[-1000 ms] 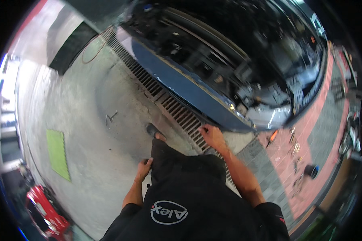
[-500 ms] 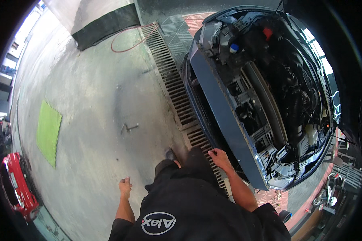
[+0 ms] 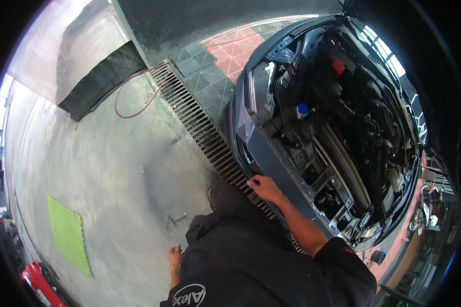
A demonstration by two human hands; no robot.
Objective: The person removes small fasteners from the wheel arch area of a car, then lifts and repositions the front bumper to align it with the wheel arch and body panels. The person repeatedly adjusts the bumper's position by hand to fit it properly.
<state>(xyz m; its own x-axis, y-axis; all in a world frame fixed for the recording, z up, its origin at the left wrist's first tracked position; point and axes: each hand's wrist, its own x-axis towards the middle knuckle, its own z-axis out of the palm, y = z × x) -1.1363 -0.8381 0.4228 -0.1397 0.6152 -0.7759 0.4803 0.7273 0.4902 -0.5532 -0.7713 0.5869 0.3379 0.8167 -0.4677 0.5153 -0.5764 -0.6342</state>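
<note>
My right hand (image 3: pixel 265 188) hangs over the floor grate, beside the front edge of a dark blue car (image 3: pixel 274 148). Its fingers are curled together; whatever they might hold is too small to make out. Low on the left, my left hand (image 3: pixel 174 258) hangs beside my black shirt with its fingers drawn in, and their contents are hidden. The car's hood is up, and its engine bay (image 3: pixel 363 110) shows hoses, a blue cap (image 3: pixel 302 109) and a red part (image 3: pixel 338 66). A small metal tool (image 3: pixel 176 221) lies on the concrete near my left hand.
A slotted drain grate (image 3: pixel 200 115) runs along the car's front. A red hose (image 3: pixel 119 105) loops on the floor by a black-skirted panel (image 3: pixel 105 77). At left lie a green mat (image 3: pixel 69 235) and a red car (image 3: pixel 41 286); a motorcycle (image 3: pixel 424 212) stands far right.
The view has turned, and I have stepped forward along the drain grate. My right hand is now farther along the car's front edge; my left hand hangs closer to my body.
</note>
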